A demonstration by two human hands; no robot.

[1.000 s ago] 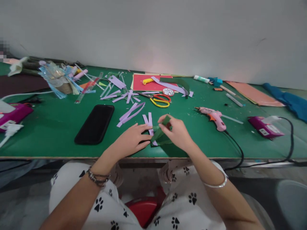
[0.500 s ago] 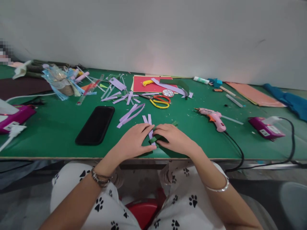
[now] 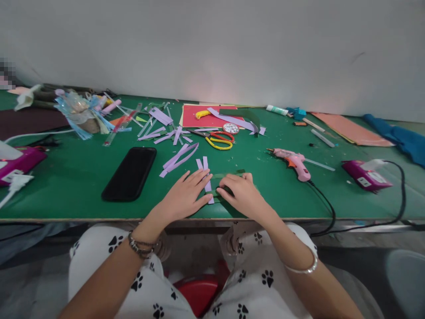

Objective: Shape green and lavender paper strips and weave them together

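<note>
My left hand (image 3: 186, 194) lies with its fingers stretched over narrow lilac paper strips (image 3: 205, 163), whose upper ends stick out past the fingertips. The thumb touches the strips' lower part. Just to the right, my right hand (image 3: 243, 194) is curled, thumb and fingers pinched on a dark green paper strip (image 3: 215, 193) that crosses the lilac ones; much of it is hidden under the hand. A green strip end (image 3: 241, 171) shows above the right knuckles. Beyond the left hand lies a folded lilac strip (image 3: 181, 160).
A black phone (image 3: 129, 174) lies to the left. Scissors (image 3: 219, 141), red card (image 3: 212, 116) and loose lilac strips (image 3: 161, 116) are farther back. A pink glue gun (image 3: 294, 161) lies at right, its cord trailing over the edge near a purple power socket (image 3: 367, 175).
My right hand has drawn slightly right from the left, its fingers more curled. My left hand has flattened, its fingers reaching farther over the lilac strips. The view has shifted slightly.
</note>
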